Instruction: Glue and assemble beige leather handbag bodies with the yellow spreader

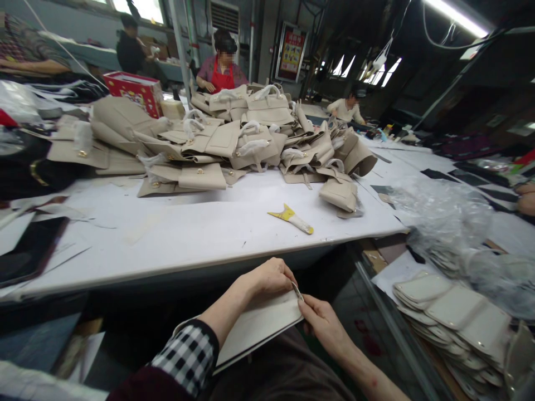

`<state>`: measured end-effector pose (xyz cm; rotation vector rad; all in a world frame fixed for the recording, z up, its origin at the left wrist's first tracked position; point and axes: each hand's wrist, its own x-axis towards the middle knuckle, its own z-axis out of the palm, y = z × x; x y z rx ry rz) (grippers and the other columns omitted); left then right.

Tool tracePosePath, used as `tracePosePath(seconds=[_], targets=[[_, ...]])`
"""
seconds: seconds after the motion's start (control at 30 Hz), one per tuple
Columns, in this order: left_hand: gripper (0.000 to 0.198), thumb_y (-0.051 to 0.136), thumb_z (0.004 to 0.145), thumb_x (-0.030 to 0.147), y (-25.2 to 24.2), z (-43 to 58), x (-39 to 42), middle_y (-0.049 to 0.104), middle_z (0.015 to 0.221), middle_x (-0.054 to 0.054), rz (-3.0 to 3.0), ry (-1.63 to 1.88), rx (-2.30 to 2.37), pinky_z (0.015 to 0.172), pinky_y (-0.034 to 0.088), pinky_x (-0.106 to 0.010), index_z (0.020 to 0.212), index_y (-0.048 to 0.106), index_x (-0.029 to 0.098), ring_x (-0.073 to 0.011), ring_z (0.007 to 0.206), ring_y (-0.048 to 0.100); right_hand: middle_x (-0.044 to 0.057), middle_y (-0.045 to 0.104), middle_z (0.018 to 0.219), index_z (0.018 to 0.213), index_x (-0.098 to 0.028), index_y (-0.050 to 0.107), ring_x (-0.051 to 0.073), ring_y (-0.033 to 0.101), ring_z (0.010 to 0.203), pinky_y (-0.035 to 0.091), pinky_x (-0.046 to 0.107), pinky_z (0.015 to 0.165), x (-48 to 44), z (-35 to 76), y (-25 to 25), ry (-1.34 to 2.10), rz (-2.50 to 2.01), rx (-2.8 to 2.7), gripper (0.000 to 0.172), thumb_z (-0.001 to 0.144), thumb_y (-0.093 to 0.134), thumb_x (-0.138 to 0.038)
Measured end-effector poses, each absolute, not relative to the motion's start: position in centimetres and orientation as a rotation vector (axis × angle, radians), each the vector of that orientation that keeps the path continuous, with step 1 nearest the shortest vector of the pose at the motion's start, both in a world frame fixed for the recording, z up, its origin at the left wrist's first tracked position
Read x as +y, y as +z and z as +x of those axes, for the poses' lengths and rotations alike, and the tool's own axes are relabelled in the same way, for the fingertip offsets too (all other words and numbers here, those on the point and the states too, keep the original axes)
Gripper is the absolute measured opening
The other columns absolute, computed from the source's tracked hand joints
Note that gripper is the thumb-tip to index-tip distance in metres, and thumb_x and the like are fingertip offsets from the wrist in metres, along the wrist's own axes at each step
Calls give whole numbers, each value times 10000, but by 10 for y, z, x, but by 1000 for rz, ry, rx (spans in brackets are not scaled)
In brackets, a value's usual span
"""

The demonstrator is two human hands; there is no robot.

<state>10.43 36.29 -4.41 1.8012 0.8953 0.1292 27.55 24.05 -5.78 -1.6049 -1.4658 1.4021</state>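
A flat beige leather bag piece (263,323) rests across my lap, just below the table edge. At its far right corner, my left hand (270,277) pinches the edge with bent fingers. My right hand (324,320) grips the same corner from the right, thumb on top, close to the left fingertips. A thin strip of the edge stands up between the two hands. My left forearm hides part of the piece. Beyond the hands, a yellow tool (292,219) with a forked end and a white-wrapped handle lies on the white table (167,234).
A heap of beige handbags (217,139) covers the table's far side. Stacked beige flaps (455,317) and clear plastic bags (443,211) sit at the right. A red box (134,92) stands behind the heap. Several people work farther back. A dark panel (31,250) lies at the left.
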Motion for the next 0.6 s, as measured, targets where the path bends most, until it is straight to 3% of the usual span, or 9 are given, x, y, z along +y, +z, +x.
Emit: tracePosePath(seconds=[0.17, 0.27, 0.4, 0.6], targets=[[337, 570, 661, 221, -46, 104, 362, 739, 806, -5, 1747, 146, 914, 694, 493, -231, 919, 785, 187, -189, 790, 651, -10, 472, 565, 709, -156, 566, 104, 397, 510, 303, 238, 496, 240, 276, -67, 1565, -1473, -1077, 589, 871, 456, -711], [338, 564, 657, 214, -42, 103, 361, 734, 783, -6, 1734, 143, 922, 696, 495, -234, 911, 786, 188, -188, 776, 646, -24, 442, 541, 712, -149, 577, 96, 384, 483, 290, 227, 461, 243, 272, -70, 1610, -1511, -898, 603, 825, 508, -738], [320, 566, 650, 201, -36, 102, 359, 735, 787, -10, 1723, 145, 937, 692, 497, -236, 880, 789, 185, -198, 794, 648, -47, 390, 473, 614, -162, 514, 79, 331, 426, 263, 220, 417, 250, 271, -73, 1600, -1639, -974, 626, 767, 550, -768], [317, 583, 624, 194, -37, 102, 360, 732, 763, -11, 1707, 150, 957, 665, 492, -234, 864, 789, 186, -195, 776, 650, -49, 360, 490, 584, -184, 445, 76, 314, 425, 238, 220, 402, 260, 274, -64, 1577, -1754, -1277, 671, 773, 436, -827]])
